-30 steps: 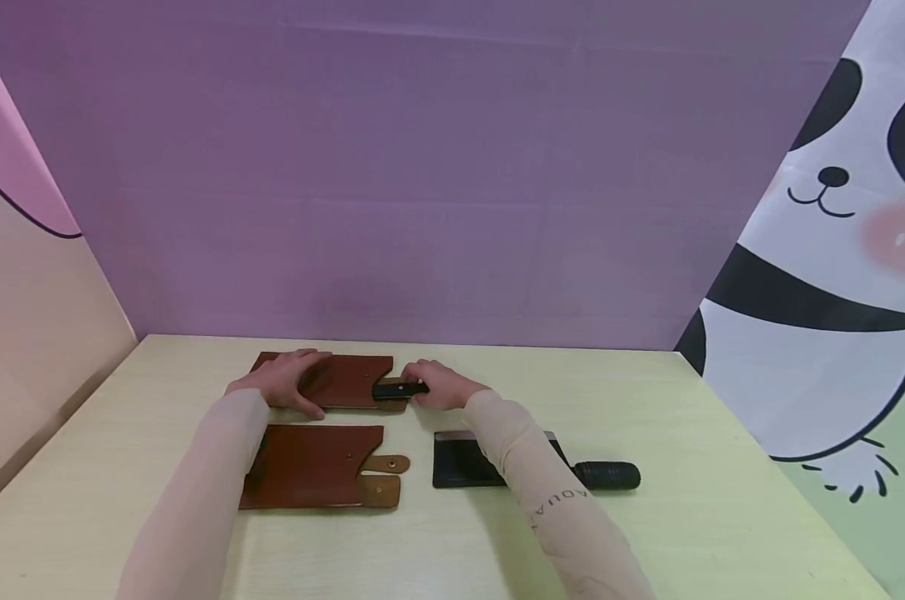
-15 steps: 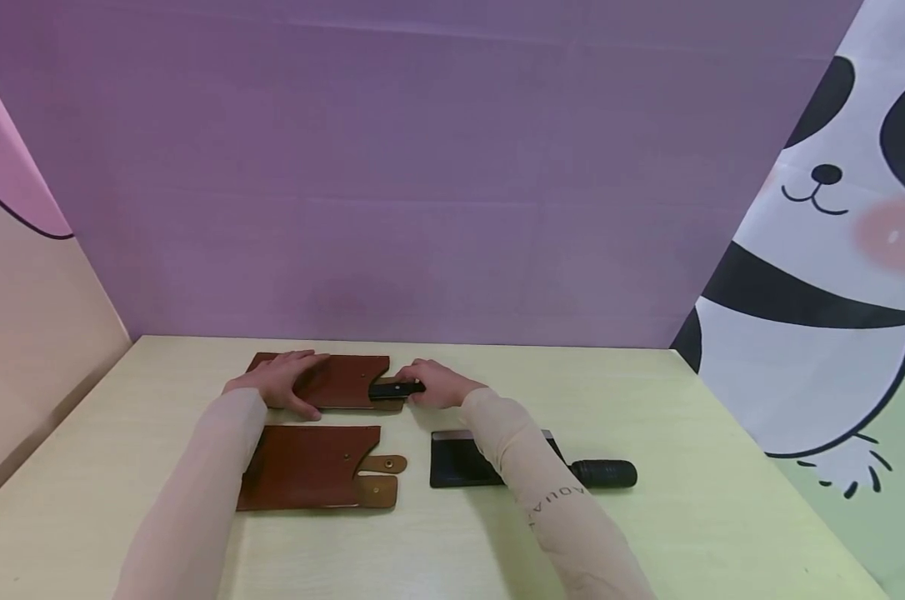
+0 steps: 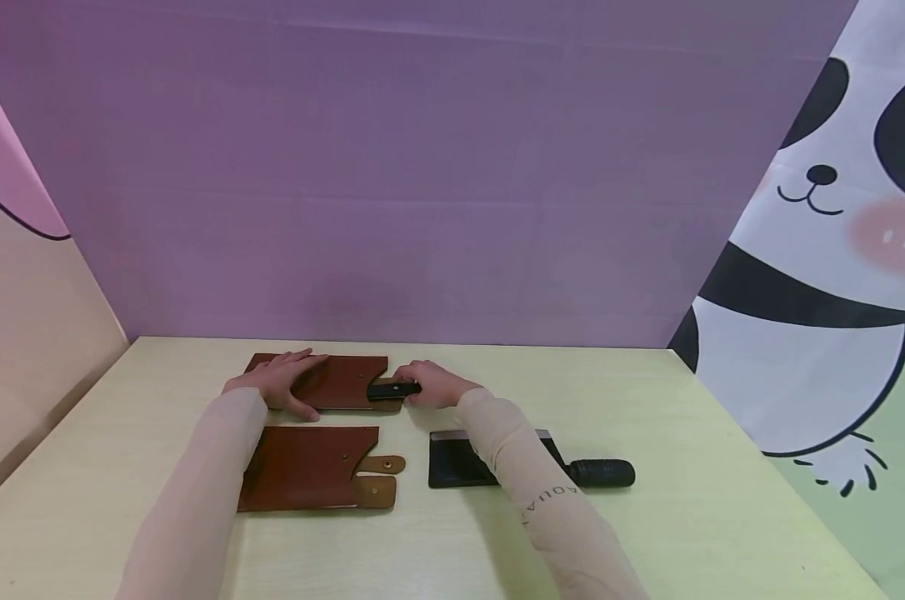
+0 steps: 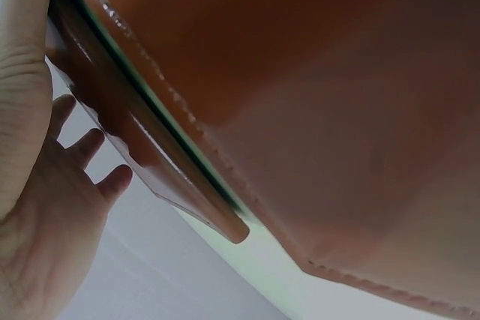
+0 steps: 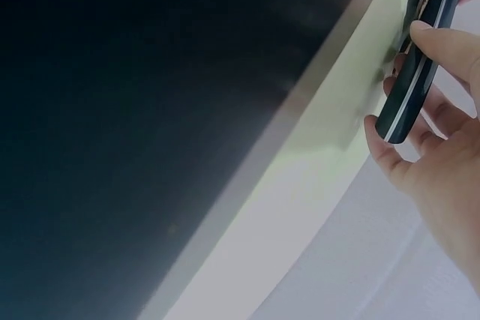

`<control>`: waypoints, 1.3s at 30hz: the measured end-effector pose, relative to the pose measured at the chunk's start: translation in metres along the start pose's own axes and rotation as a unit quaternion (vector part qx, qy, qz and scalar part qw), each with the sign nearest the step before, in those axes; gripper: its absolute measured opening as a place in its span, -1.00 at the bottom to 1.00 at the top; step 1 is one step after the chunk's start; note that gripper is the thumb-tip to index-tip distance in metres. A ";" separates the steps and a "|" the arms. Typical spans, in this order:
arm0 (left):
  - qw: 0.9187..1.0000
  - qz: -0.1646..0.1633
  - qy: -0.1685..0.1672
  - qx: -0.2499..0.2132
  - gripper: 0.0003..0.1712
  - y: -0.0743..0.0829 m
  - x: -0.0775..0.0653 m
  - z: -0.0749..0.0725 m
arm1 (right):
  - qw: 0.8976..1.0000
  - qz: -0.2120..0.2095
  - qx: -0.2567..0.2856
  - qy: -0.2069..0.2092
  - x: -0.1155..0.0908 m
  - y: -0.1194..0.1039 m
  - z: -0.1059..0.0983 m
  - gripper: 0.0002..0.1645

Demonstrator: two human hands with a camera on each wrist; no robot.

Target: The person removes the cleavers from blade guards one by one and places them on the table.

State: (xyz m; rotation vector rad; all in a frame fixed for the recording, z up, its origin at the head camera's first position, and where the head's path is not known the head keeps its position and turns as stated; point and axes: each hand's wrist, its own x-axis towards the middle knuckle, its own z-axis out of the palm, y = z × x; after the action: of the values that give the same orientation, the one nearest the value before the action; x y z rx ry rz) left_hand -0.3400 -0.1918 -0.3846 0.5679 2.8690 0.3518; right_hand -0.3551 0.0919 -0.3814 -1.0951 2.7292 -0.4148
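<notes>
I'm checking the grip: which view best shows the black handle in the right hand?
The right wrist view: the handle is large and close there, with the right hand holding it. The head view shows it small, at the mouth of the far sheath; the left wrist view does not show it.

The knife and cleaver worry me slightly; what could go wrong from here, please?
The right hand grips the black knife handle; moving it might shift the far leather sheath under the left hand. The right sleeve passes over the cleaver, whose pale edge lies uncovered, so it could perhaps snag.
</notes>
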 end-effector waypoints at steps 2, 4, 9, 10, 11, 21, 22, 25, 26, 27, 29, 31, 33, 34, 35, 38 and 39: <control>1.000 0.000 0.000 0.001 0.22 0.000 0.001 0.000 | 1.000 0.000 0.004 0.002 0.001 0.000 0.000 -0.58; 1.000 -0.001 0.001 0.002 0.21 0.000 0.001 0.000 | 1.000 -0.001 0.008 0.004 0.002 0.000 0.001 -0.58; 1.000 -0.007 0.000 0.000 0.20 0.004 -0.005 -0.004 | 1.000 0.006 0.023 -0.001 0.005 0.001 0.003 -0.57; 1.000 -0.005 0.001 0.002 0.20 0.005 -0.006 -0.005 | 1.000 0.008 0.027 -0.001 0.005 0.001 0.004 -0.57; 1.000 -0.004 0.002 0.003 0.19 0.006 -0.007 -0.006 | 1.000 0.009 0.029 -0.002 0.006 0.000 0.004 -0.57; 1.000 0.013 0.025 -0.001 0.15 0.010 -0.012 -0.009 | 1.000 0.006 0.026 0.006 0.003 -0.006 0.003 -0.61; 0.999 0.016 0.028 -0.001 0.15 0.009 -0.012 -0.008 | 1.000 0.004 0.024 0.006 0.003 -0.006 0.003 -0.61; 0.999 0.025 0.036 0.000 0.15 0.005 -0.010 -0.007 | 1.000 -0.002 0.021 0.010 0.003 -0.008 0.002 -0.61; 0.999 0.027 0.039 0.000 0.15 0.003 -0.009 -0.006 | 1.000 -0.004 0.019 0.011 0.004 -0.008 0.002 -0.60; 0.999 0.029 0.041 0.001 0.15 0.003 -0.010 -0.006 | 1.000 -0.005 0.018 0.012 0.004 -0.009 0.002 -0.61; 0.998 0.032 0.045 0.003 0.15 0.001 -0.010 -0.006 | 1.000 -0.006 0.017 0.013 0.004 -0.009 0.001 -0.61; 0.998 0.033 0.049 0.003 0.15 0.001 -0.011 -0.005 | 1.000 -0.007 0.017 0.013 0.005 -0.010 0.001 -0.61; 0.998 0.032 0.053 0.003 0.15 0.000 -0.011 -0.005 | 1.000 -0.010 0.016 0.014 0.005 -0.010 0.001 -0.61; 0.998 0.033 0.055 0.004 0.14 0.000 -0.011 -0.005 | 1.000 -0.012 0.015 0.014 0.006 -0.010 0.001 -0.61; 0.998 0.032 0.057 0.003 0.14 0.000 -0.012 -0.005 | 1.000 -0.014 0.014 0.015 0.006 -0.010 0.001 -0.61; 0.997 0.031 0.064 0.007 0.14 -0.002 -0.012 -0.005 | 1.000 -0.016 0.012 0.019 0.006 -0.011 0.000 -0.61; 0.997 0.031 0.066 0.008 0.14 -0.002 -0.012 -0.005 | 1.000 -0.016 0.013 0.020 0.006 -0.011 0.000 -0.61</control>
State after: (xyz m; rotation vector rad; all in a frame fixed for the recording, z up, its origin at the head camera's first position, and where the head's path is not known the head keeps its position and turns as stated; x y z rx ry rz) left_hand -0.3310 -0.1998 -0.3786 0.6610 2.9883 0.3906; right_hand -0.3518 0.0800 -0.3782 -1.1369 2.7369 -0.4796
